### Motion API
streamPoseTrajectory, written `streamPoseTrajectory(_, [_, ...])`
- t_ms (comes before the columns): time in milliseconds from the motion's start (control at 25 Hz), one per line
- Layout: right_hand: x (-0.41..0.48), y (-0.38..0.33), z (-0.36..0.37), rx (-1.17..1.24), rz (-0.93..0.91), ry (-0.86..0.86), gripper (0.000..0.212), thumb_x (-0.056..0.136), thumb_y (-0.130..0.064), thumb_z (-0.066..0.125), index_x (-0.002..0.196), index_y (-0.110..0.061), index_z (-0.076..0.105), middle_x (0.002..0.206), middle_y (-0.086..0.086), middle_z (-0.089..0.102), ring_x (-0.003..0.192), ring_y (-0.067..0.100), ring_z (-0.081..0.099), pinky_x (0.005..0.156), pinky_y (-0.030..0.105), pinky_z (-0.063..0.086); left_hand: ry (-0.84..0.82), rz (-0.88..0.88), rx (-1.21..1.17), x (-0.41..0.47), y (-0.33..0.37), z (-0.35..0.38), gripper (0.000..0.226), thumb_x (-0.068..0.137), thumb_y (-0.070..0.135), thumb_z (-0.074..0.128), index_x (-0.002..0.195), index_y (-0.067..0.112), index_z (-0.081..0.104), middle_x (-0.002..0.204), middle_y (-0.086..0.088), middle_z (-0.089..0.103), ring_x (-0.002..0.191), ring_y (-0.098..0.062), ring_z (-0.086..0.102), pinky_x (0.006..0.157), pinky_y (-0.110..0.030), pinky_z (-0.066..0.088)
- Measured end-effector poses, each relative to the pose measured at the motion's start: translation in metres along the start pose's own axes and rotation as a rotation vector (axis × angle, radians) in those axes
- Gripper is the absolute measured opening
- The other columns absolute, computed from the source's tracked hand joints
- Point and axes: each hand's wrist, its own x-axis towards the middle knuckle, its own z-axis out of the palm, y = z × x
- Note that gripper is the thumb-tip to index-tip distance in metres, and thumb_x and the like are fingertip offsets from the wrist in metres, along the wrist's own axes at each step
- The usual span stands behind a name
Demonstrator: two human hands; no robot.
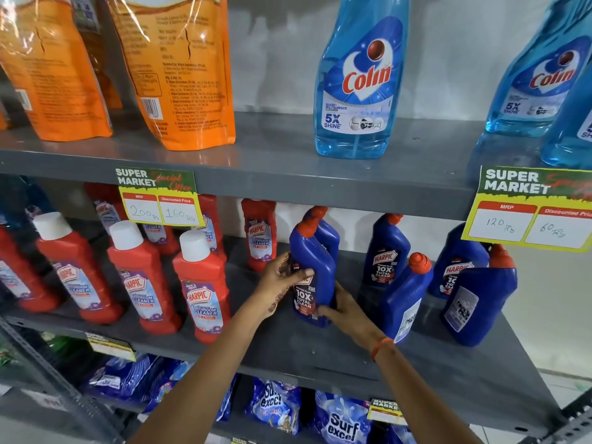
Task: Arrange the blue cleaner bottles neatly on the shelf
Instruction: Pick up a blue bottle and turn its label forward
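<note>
A dark blue Harpic cleaner bottle [315, 267] with an orange-red cap stands on the grey middle shelf [320, 350], label facing me. My left hand [282, 280] grips its left side and my right hand [344, 310] holds its lower right side. Another blue bottle [328, 232] stands directly behind it. To the right stand several more blue bottles: one at the back [386, 251] showing its front label, one nearer [405, 299] and one at far right [480, 299] turned with back labels outward, and one [458, 261] behind.
Several red Harpic bathroom cleaner bottles [201, 283] fill the left of the same shelf. Above, light blue Colin bottles [362, 75] and orange pouches [179, 68] stand. Yellow price tags [160, 200] hang from the upper shelf edge. Detergent packs [339, 421] lie below.
</note>
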Motion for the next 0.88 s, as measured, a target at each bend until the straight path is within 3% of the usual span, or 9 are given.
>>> streamPoseTrajectory(120, [0.016, 0.011, 0.004, -0.025, 0.009, 0.025, 0.074, 0.074, -0.007, 0.073, 0.136, -0.022, 0.036, 0.132, 0.007, 0.055, 0.123, 0.021, 0.052, 0.109, 0.047, 0.040, 0.104, 0.070, 0.090, -0.002, -0.007, 0.005, 0.043, 0.068, 0.003, 0.077, 0.101, 0.025, 0.061, 0.099, 0.005, 0.070, 0.088, -0.002, 0.068, 0.077, -0.022, 0.055])
streamPoseTrajectory(240, [0.026, 0.022, 0.008, -0.059, 0.020, 0.049, 0.083, 0.077, -0.009, 0.071, 0.143, -0.026, 0.023, 0.136, 0.005, 0.052, 0.126, 0.020, 0.050, 0.109, 0.049, 0.040, 0.151, 0.099, 0.096, -0.004, -0.015, 0.004, 0.046, 0.066, 0.000, 0.078, 0.102, 0.024, 0.061, 0.090, 0.014, 0.073, 0.087, 0.000, 0.068, 0.074, -0.016, 0.054])
streamPoseTrajectory(320, [0.030, 0.024, 0.012, -0.067, 0.033, 0.059, 0.083, 0.078, -0.010, 0.069, 0.143, -0.026, 0.020, 0.137, 0.005, 0.051, 0.126, 0.020, 0.050, 0.109, 0.049, 0.040, 0.176, 0.098, 0.105, -0.004, -0.020, 0.001, 0.046, 0.066, 0.001, 0.078, 0.100, 0.027, 0.061, 0.087, 0.019, 0.074, 0.088, 0.000, 0.068, 0.073, -0.017, 0.054])
streamPoseTrajectory(640, [0.028, 0.018, 0.020, -0.057, 0.098, 0.085, 0.077, 0.082, -0.001, 0.063, 0.143, -0.020, 0.020, 0.136, 0.009, 0.050, 0.126, 0.022, 0.049, 0.109, 0.041, 0.040, 0.158, 0.072, 0.139, -0.003, -0.031, -0.003, 0.060, 0.065, 0.021, 0.081, 0.119, 0.020, 0.055, 0.113, -0.007, 0.068, 0.106, -0.016, 0.064, 0.095, -0.043, 0.052])
streamPoseTrajectory(760, [0.025, 0.014, 0.024, -0.064, 0.115, 0.125, 0.071, 0.083, 0.003, 0.059, 0.141, -0.018, 0.024, 0.132, 0.012, 0.053, 0.121, 0.024, 0.051, 0.103, 0.037, 0.043, 0.202, 0.070, 0.166, -0.003, -0.035, -0.001, 0.070, 0.056, 0.041, 0.079, 0.119, 0.022, 0.055, 0.116, -0.008, 0.067, 0.108, -0.020, 0.063, 0.096, -0.048, 0.051])
streamPoseTrajectory(880, [0.024, 0.008, 0.026, -0.072, 0.136, 0.125, 0.069, 0.082, 0.002, 0.061, 0.139, -0.017, 0.027, 0.132, 0.012, 0.053, 0.119, 0.022, 0.052, 0.101, 0.035, 0.044, 0.189, 0.044, 0.185, -0.003, -0.036, -0.001, 0.078, 0.057, 0.041, 0.081, 0.126, 0.024, 0.049, 0.121, -0.006, 0.064, 0.111, -0.018, 0.061, 0.098, -0.050, 0.049])
